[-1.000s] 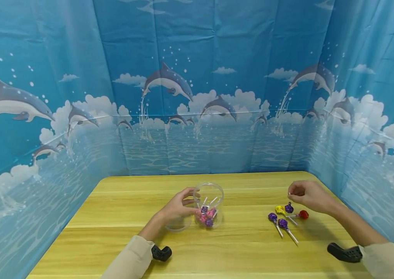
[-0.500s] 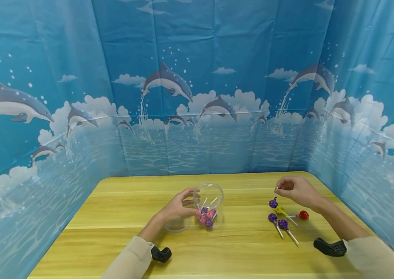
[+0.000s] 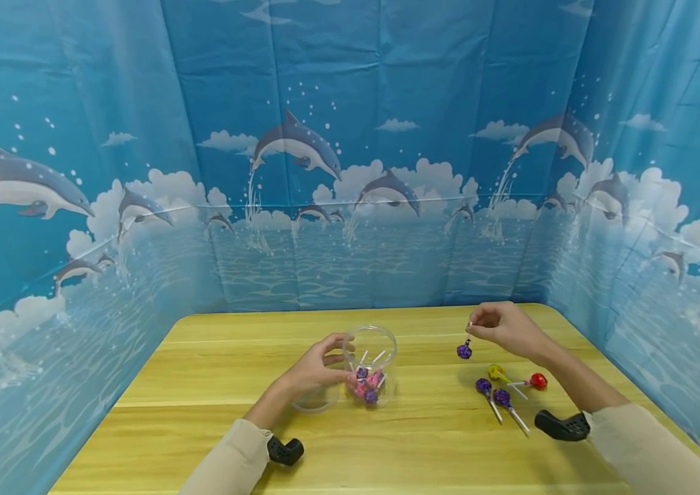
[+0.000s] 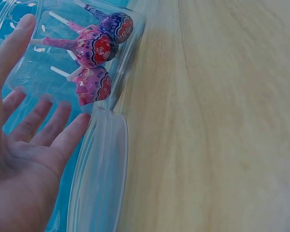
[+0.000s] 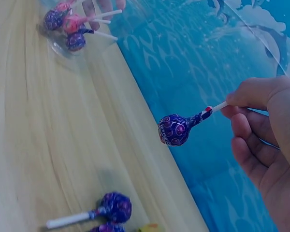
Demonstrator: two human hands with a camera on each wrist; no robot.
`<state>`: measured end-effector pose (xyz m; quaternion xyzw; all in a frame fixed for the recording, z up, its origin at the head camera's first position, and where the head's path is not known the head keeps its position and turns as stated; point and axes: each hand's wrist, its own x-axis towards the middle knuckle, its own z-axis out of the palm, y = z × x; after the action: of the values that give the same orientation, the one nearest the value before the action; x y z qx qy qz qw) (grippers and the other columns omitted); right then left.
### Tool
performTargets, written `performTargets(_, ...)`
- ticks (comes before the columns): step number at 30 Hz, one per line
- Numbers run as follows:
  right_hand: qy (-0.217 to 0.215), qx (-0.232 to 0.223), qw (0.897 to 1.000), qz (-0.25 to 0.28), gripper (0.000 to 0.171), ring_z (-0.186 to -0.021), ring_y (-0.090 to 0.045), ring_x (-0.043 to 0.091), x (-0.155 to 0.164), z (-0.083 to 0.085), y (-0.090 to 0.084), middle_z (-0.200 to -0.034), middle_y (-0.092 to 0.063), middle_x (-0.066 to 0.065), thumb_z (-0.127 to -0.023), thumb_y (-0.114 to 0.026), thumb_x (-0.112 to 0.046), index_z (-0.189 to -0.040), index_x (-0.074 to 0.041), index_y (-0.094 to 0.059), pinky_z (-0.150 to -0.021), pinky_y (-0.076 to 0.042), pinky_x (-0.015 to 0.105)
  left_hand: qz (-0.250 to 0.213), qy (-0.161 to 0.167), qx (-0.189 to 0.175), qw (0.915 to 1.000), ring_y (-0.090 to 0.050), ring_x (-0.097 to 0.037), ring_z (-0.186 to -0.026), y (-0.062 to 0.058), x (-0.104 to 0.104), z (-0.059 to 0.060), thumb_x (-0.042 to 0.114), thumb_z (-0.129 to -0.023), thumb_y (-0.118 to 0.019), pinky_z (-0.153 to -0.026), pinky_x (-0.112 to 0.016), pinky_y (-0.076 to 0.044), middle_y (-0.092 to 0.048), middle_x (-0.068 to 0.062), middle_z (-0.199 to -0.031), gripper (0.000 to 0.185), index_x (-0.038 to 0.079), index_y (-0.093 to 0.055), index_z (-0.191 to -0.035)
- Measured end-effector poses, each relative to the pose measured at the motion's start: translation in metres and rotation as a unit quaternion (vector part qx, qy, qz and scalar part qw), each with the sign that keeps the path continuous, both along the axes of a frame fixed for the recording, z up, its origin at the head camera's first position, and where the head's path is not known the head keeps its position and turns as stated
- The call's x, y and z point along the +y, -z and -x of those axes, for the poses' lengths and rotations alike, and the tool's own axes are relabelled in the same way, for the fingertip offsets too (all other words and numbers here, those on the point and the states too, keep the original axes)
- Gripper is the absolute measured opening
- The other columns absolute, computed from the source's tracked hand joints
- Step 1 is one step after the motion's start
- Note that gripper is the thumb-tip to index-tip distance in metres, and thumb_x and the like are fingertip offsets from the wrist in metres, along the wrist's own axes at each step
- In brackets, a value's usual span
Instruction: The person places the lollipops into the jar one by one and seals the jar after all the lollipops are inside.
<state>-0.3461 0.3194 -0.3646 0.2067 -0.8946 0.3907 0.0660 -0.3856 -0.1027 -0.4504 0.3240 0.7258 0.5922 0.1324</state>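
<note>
From the head view, my left hand (image 3: 313,371) rests against the side of a clear plastic jar (image 3: 370,364) standing on the wooden worktop (image 3: 214,371), fingers loosely spread along its wall; a few wrapped lollipops lie inside it. My right hand (image 3: 505,328) pinches the stick of a purple lollipop (image 3: 464,350), which hangs in the air between the jar and a small group of loose lollipops (image 3: 501,390) lying on the worktop below my wrist.

In the left wrist view, my straight fingers (image 4: 48,130) touch the jar (image 4: 63,58), with pink and purple lollipops (image 4: 94,53) at its bottom and a clear lid (image 4: 101,179) just beside it.

In the right wrist view, thumb and forefinger (image 5: 261,96) pinch the white stick, the purple lollipop (image 5: 174,129) clear of the worktop, another purple one (image 5: 115,207) lying below.
</note>
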Motion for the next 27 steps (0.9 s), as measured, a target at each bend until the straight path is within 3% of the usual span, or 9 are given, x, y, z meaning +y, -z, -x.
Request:
performTargets(21, -0.024, 0.001, 0.998, 0.05, 0.015, -0.09, -0.07, 0.025, -0.055, 0.022, -0.012, -0.096, -0.072, 0.007, -0.101, -0.072, -0.018, -0.103, -0.004, -0.07, -0.082, -0.056, 0.045, -0.009, 0.002, -0.003, 0.9999, -0.048, -0.036, -0.138, 0.002, -0.001, 0.003, 0.019, -0.093, -0.082, -0.103, -0.041, -0.052, -0.051, -0.011, -0.146, 0.074, 0.014, -0.043, -0.156)
performTargets(27, -0.039, 0.02, 0.997, 0.065, 0.012, -0.09, -0.07, 0.024, -0.076, 0.028, -0.02, -0.096, -0.072, 0.006, -0.1, -0.072, -0.017, -0.103, -0.006, -0.071, -0.083, -0.057, 0.046, -0.01, 0.005, 0.004, 0.9999, -0.047, -0.037, -0.139, 0.003, -0.001, 0.004, 0.017, -0.094, -0.08, -0.104, -0.041, -0.051, -0.05, -0.012, -0.146, 0.073, 0.013, -0.042, -0.156)
